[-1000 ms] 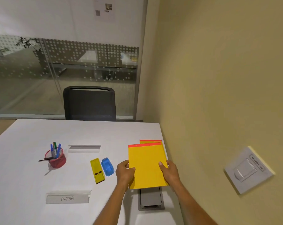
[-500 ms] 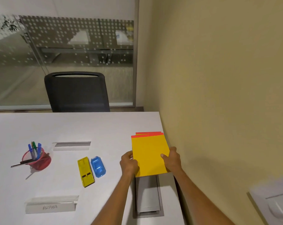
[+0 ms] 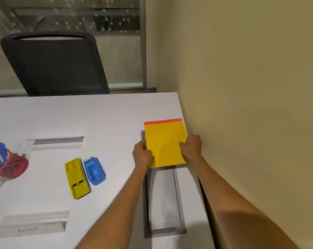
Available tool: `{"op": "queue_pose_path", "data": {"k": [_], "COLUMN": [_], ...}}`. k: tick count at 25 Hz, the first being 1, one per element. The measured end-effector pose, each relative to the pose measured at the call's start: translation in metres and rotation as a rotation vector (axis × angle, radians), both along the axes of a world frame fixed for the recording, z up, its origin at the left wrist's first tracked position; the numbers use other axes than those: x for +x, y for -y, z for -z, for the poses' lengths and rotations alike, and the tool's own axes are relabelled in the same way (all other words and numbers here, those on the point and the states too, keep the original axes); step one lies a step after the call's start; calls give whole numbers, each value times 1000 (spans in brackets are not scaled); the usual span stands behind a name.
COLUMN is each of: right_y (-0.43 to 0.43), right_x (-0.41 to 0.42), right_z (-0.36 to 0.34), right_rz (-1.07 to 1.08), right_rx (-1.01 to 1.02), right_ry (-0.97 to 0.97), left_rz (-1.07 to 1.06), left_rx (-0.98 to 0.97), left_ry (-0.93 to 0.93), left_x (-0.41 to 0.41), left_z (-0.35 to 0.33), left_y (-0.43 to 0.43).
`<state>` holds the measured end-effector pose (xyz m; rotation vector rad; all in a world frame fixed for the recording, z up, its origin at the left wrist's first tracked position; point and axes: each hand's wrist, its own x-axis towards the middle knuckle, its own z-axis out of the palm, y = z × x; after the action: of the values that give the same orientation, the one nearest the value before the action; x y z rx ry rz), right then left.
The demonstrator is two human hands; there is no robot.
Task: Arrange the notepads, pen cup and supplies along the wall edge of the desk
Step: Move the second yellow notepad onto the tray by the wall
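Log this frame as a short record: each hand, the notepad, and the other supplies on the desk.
left hand: grips the notepad's left edge
right hand: holds the notepad's right edge, next to the wall
notepad: yellow with red top strip, at the wall side of the desk, covering the far end of the hatch
pen cup: red, far left, away from the wall
yellow item, blue item: side by side mid-desk

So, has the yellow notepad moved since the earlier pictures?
Yes. The yellow notepad has slid farther from the person: more of the grey cable hatch shows uncovered now.
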<state>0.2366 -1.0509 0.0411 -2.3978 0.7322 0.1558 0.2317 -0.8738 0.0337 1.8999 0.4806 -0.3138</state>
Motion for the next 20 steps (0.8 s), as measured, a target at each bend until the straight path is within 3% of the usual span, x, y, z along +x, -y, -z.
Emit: {"op": "queue_pose_path", "data": {"k": [10, 20], "right_y": [4, -3], "right_x": [19, 20], "right_z": [29, 35], "right_rz": [-24, -23], "right_rx": [7, -121], "right_ry": [-27, -29], "left_rz": [99, 116], "left_rx": [129, 184], "left_ry": [7, -32], "left_x": [23, 25], "left_z": [24, 33], "left_y": [6, 9]}}
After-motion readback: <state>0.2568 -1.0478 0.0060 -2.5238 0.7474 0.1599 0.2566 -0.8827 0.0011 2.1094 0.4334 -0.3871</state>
